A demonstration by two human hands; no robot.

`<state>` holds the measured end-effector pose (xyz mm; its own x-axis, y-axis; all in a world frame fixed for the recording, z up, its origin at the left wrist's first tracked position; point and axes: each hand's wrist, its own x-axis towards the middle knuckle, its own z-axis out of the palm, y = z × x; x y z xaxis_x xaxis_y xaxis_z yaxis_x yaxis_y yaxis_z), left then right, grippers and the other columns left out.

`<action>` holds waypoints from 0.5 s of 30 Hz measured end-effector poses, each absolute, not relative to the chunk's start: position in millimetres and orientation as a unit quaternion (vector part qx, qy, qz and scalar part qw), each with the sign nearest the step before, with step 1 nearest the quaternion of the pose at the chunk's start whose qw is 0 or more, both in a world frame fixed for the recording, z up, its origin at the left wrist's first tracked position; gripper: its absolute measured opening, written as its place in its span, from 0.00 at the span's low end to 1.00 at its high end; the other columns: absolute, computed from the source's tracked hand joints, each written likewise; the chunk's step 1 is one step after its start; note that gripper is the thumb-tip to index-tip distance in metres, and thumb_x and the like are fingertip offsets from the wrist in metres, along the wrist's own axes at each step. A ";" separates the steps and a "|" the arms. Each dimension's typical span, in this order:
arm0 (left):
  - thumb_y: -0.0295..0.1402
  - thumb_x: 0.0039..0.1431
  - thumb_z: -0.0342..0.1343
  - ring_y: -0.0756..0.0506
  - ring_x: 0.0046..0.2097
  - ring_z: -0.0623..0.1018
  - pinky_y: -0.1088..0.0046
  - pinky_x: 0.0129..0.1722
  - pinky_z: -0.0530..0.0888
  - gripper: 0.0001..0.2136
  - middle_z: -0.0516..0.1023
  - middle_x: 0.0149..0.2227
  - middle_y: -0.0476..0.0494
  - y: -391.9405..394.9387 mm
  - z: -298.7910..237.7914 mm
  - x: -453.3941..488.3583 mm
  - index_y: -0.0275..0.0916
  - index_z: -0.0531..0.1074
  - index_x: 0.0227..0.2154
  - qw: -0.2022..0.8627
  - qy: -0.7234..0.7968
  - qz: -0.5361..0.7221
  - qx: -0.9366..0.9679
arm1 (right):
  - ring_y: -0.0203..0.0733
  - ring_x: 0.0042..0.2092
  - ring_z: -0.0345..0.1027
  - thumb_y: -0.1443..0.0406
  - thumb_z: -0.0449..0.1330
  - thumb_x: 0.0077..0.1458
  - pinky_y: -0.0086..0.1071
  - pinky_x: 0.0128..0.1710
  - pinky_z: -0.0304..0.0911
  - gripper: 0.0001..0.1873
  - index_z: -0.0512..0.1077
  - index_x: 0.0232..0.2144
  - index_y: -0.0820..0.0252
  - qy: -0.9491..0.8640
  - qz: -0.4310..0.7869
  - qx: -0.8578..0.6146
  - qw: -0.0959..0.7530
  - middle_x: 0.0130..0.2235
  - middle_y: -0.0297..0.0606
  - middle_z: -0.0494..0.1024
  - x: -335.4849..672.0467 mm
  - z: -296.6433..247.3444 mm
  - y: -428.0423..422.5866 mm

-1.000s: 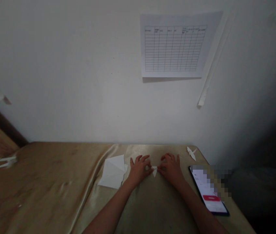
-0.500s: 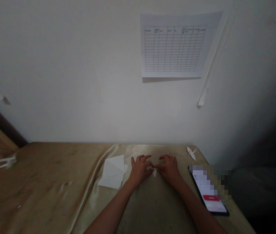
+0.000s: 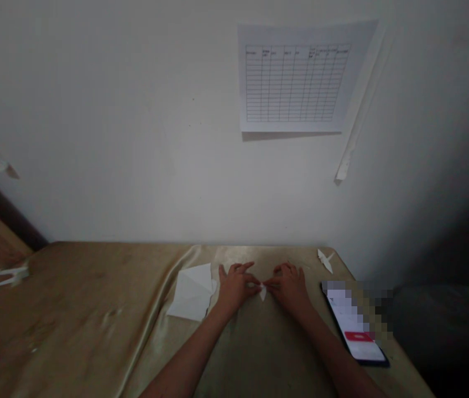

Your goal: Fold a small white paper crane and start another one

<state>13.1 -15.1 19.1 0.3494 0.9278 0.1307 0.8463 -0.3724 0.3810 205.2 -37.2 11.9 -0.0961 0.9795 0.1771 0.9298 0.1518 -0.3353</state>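
Between my two hands is a small folded piece of white paper (image 3: 263, 293), its pointed end toward me. My left hand (image 3: 236, 286) pinches its left side between thumb and forefinger, the other fingers raised. From the right, my right hand (image 3: 288, 284) pinches the opposite side in the same way. The fingertips cover the paper's upper part. Left of my left hand lie creased white paper sheets (image 3: 191, 293). A folded paper crane (image 3: 324, 261) rests beyond my right hand, near the table's back right corner.
A phone (image 3: 354, 326) with a lit screen lies along the right edge of the cloth-covered table (image 3: 93, 320). More folded white paper pieces sit at the far left, one paper piece (image 3: 12, 275) near the back. A printed sheet (image 3: 296, 83) hangs on the wall.
My left hand has shifted very slightly, its fingers spreading a little. The fingers of both hands have adjusted around the small folded paper, which stays in about the same place.
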 end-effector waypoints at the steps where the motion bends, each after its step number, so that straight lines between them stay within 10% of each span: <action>1: 0.44 0.53 0.65 0.33 0.63 0.63 0.30 0.61 0.36 0.07 0.66 0.64 0.58 -15.3 20.0 13.1 0.59 0.81 0.36 0.125 0.547 0.166 0.811 | 0.52 0.60 0.55 0.59 0.64 0.55 0.60 0.62 0.35 0.09 0.79 0.37 0.33 -0.735 0.069 -0.649 0.184 0.50 0.36 0.73 205.0 11.9 -37.6; 15: 0.44 0.53 0.65 0.33 0.63 0.63 0.28 0.61 0.37 0.06 0.66 0.64 0.57 -16.0 16.9 10.9 0.51 0.79 0.32 0.122 0.553 0.170 0.806 | 0.54 0.59 0.55 0.58 0.66 0.52 0.64 0.62 0.30 0.04 0.81 0.32 0.39 -0.712 0.054 -0.672 0.193 0.49 0.36 0.74 204.1 7.9 -37.3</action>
<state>10.9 -16.0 16.9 0.3295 0.9338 0.1396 0.8510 -0.3577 0.3845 204.1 -37.3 7.9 -0.0210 0.9790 0.2029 0.9374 0.0898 -0.3365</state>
